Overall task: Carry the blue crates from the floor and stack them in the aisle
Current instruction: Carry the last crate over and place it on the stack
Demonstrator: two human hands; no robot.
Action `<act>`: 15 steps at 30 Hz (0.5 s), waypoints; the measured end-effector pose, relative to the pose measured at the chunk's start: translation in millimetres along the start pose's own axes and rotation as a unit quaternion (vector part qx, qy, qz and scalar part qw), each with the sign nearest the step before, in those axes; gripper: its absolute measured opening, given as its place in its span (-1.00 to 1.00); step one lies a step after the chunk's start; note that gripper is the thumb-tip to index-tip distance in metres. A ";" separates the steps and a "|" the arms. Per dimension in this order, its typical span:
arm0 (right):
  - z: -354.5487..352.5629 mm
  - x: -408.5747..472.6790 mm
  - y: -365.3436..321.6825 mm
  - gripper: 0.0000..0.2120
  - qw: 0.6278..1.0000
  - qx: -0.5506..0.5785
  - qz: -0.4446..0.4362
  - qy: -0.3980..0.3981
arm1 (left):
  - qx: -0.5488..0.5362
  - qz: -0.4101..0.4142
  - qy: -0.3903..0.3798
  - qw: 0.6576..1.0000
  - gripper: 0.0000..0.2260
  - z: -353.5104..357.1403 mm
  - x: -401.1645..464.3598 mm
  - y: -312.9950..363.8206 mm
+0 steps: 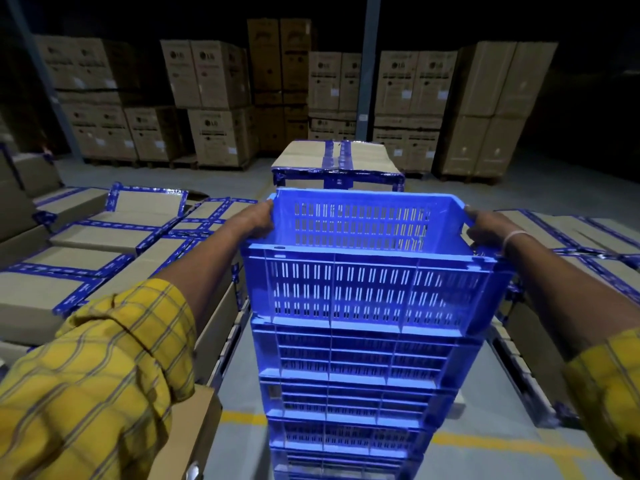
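Flat cardboard cartons with blue tape [104,233] flank the grey floor [239,396], tall brown cardboard boxes [214,98] stacked behind.

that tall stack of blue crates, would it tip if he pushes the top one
Probably yes. The stack of blue crates stands several high on a narrow base, so a sideways shove at the top crate could sway it. The crate looks empty with slotted walls, so likely light and stiff. The left hand and right hand grip opposite ends, which should steady it.
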State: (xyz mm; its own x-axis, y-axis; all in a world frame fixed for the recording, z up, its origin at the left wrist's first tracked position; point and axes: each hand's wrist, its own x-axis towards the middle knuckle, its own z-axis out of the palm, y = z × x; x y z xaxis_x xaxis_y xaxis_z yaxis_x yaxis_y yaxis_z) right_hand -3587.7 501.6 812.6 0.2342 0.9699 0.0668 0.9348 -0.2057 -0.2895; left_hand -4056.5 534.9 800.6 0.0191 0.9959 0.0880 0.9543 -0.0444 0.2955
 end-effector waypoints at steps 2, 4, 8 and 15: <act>3.3 2.2 3.4 -0.26 1.000 -0.025 0.000 -0.009 | 0.013 0.000 -0.007 1.000 -0.59 -0.4 -0.2 0.5; 5.7 3.3 10.3 -0.23 0.999 -0.046 0.002 -0.022 | 0.019 0.006 -0.010 1.000 -0.58 1.6 1.1 7.0; 3.4 4.7 7.8 -0.24 0.997 -0.060 0.017 -0.033 | 0.028 0.014 0.003 0.999 -0.64 7.3 6.3 7.8; -2.5 -18.5 3.3 -0.24 0.997 -0.068 0.011 -0.043 | 0.064 0.025 -0.010 0.998 -0.49 10.2 16.2 -8.6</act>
State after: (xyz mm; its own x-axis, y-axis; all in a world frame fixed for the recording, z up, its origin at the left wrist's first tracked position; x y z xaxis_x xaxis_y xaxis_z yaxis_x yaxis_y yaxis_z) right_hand -3588.2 482.6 812.7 0.2365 0.9714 -0.0215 0.9588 -0.2369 -0.1567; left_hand -4061.4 552.3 789.8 0.0720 0.9942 0.0796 0.9824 -0.0844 0.1665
